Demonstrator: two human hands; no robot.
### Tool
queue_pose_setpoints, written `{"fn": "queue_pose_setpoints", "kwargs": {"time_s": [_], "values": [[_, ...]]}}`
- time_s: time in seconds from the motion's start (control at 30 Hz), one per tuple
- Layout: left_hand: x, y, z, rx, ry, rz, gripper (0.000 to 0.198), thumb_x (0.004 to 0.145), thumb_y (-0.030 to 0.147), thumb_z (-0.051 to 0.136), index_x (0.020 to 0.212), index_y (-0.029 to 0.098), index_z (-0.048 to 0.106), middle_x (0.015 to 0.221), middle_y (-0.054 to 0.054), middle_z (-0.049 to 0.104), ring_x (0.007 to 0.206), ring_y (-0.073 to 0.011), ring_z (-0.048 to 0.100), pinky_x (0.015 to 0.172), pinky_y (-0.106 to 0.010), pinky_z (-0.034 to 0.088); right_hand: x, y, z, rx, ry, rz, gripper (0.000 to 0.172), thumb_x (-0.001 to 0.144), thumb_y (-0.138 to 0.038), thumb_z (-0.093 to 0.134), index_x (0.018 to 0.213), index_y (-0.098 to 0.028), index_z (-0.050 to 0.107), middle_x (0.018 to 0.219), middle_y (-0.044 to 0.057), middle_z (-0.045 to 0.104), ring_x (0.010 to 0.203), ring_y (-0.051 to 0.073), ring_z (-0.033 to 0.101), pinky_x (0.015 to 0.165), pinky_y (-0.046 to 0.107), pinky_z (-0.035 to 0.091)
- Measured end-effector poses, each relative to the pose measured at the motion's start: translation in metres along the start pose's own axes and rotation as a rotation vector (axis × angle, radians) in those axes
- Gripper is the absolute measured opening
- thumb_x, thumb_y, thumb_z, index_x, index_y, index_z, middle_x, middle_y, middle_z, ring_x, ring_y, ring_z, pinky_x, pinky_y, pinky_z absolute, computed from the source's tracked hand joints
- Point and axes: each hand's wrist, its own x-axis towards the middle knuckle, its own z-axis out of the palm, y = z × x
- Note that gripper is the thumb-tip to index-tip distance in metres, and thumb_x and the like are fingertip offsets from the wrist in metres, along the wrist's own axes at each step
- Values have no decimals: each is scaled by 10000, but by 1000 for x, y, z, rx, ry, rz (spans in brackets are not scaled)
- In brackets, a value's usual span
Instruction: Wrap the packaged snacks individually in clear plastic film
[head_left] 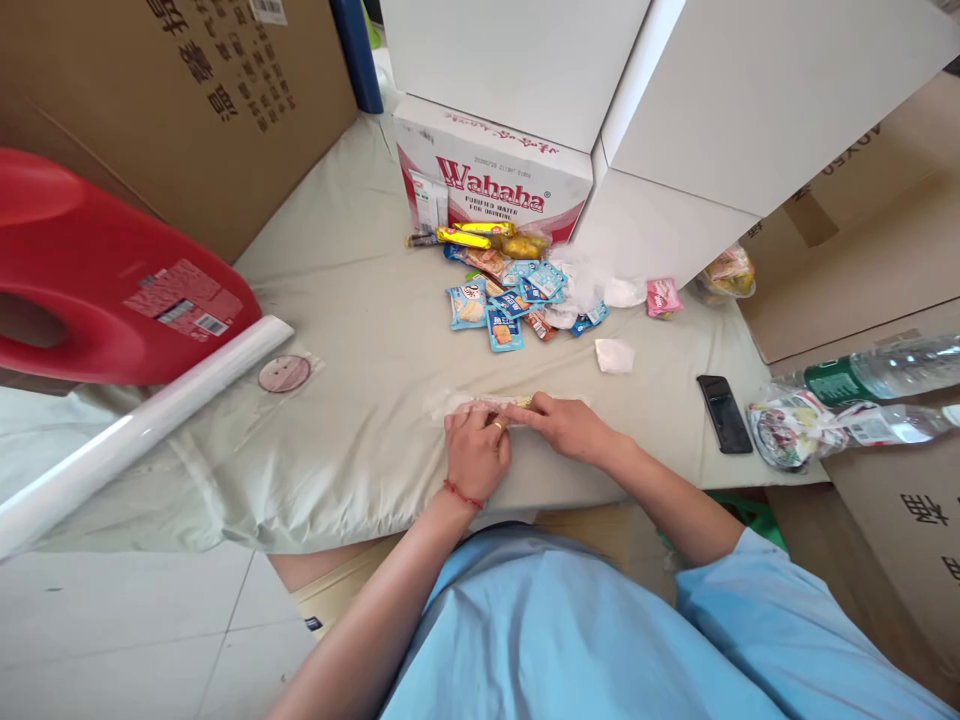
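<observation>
My left hand (477, 447), with a ring and a red string bracelet, lies over the left part of a clear plastic wrapper (442, 404) on the cloth-covered table. Its fingers are bent and close together on the wrapper. From the right, my right hand (564, 425) reaches in with its index finger stretched to the left hand's fingers. The other right fingers are curled at a small yellowish item (523, 401) on the wrapper. Both hands touch the packet, and their fingers hide most of it. A folded white tissue (615, 356) lies beyond my right hand.
Snack packets (504, 328) are piled before a Wahaha carton (495, 180). A black phone (724, 414) and plastic bottles (885, 372) lie at the right. A red jug (112, 270), a long white roll (150, 430) and a round pinkish disc (285, 373) are at the left.
</observation>
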Motion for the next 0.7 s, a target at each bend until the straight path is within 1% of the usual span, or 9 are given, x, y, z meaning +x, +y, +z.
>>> {"fn": "queue_pose_setpoints", "kwargs": {"time_s": [0.07, 0.13, 0.27, 0.3, 0.37, 0.47, 0.53, 0.6, 0.7], "values": [[-5, -8, -5, -136, 31, 50, 302, 873, 131, 522, 990, 248, 775, 1060, -98, 730, 1113, -291, 620, 973, -493, 483, -1, 2, 14, 42, 27, 4, 579, 1036, -134, 464, 1549, -400, 486, 1126, 41, 632, 808, 177, 567, 642, 280, 291], [-10, -18, -11, -267, 143, -24, 299, 869, 128, 479, 940, 251, 742, 1044, -67, 728, 1126, -260, 626, 1028, -478, 489, 0, 2, 23, 90, 53, 6, 536, 1047, -146, 463, 1516, -397, 532, 1113, 45, 637, 819, 187, 562, 658, 281, 307], [-7, -39, -20, -271, 468, -494, 327, 1001, 272, 372, 1131, 223, 668, 1174, -109, 673, 1211, -276, 585, 1089, -512, 467, 3, -6, 26, 117, 98, 52, 435, 1083, -235, 462, 1477, -371, 587, 1102, 66, 651, 835, 204, 552, 673, 290, 326], [-3, -43, -21, -232, 469, -572, 360, 1030, 331, 352, 1212, 207, 637, 1268, -141, 644, 1285, -296, 552, 1131, -543, 432, 4, -9, 26, 112, 107, 70, 425, 1089, -253, 459, 1477, -366, 590, 1100, 69, 653, 832, 204, 550, 670, 290, 324], [6, -50, -19, -137, 339, -625, 412, 1028, 459, 416, 1268, 182, 604, 1440, -202, 555, 1453, -362, 423, 1205, -622, 331, 5, -14, 24, 110, 124, 98, 399, 1098, -286, 452, 1458, -357, 610, 1092, 73, 653, 820, 201, 547, 660, 289, 316], [15, -53, -17, -13, 122, -578, 412, 881, 556, 663, 1056, 184, 645, 1520, -227, 486, 1538, -460, 277, 1217, -700, 265, 7, -18, 23, 140, 161, 113, 357, 1104, -328, 446, 1388, -338, 663, 1064, 74, 653, 802, 195, 539, 651, 288, 315], [17, -49, -19, -46, 110, -567, 322, 844, 510, 701, 903, 205, 617, 1391, -186, 584, 1405, -412, 469, 1162, -637, 390, 8, -18, 23, 160, 182, 115, 346, 1104, -341, 446, 1359, -331, 681, 1058, 73, 655, 800, 192, 538, 657, 288, 325], [16, -39, -23, -149, 155, -584, 232, 870, 435, 655, 831, 224, 568, 1103, -97, 674, 1062, -279, 649, 993, -496, 542, 9, -18, 24, 172, 195, 102, 351, 1105, -335, 443, 1356, -320, 689, 1050, 75, 656, 826, 200, 547, 677, 294, 345], [14, -16, -27, -193, 263, -520, 165, 893, 328, 613, 786, 237, 525, 852, -14, 629, 774, -188, 614, 788, -367, 564, 11, -21, 28, 201, 211, 46, 371, 1102, -271, 434, 1374, -281, 686, 1032, 85, 660, 919, 226, 565, 752, 315, 397]]}}
